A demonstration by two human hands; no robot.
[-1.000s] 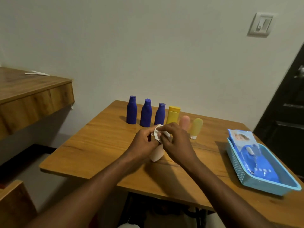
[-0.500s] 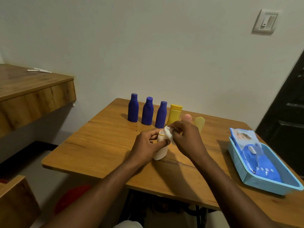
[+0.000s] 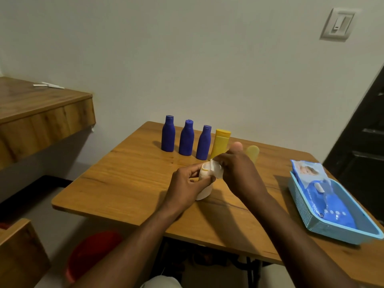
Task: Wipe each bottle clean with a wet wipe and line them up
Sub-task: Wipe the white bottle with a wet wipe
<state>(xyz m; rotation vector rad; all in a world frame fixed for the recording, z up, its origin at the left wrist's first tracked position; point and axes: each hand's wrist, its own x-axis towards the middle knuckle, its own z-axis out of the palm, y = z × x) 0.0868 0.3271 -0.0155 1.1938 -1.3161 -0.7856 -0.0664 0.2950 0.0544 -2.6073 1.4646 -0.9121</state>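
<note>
Pale wall (image 3: 187, 59) backs a wooden table (image 3: 128, 183), with a wooden shelf (image 3: 41, 113) off to the left and a red tub (image 3: 91, 252) on the floor below. Along the table's far edge three blue bottles stand upright in a row: the first blue bottle (image 3: 168, 134), the second blue bottle (image 3: 186, 138) and the third blue bottle (image 3: 204, 142), each just beside the next. A yellow bottle (image 3: 220, 143) follows, then a pink bottle (image 3: 236, 144) and a pale yellow bottle (image 3: 252, 151), both partly hidden behind the hands.

Nearer the middle, the left hand (image 3: 185, 188) is closed around a white bottle (image 3: 204, 191), which is tilted with its lower end at the tabletop. The right hand (image 3: 241, 173) pinches a wet wipe (image 3: 216, 170) in its fingertips and presses it against the bottle's upper end.

At the right edge a light blue basket (image 3: 305, 210) holds a blue pack of wipes (image 3: 324, 196).
</note>
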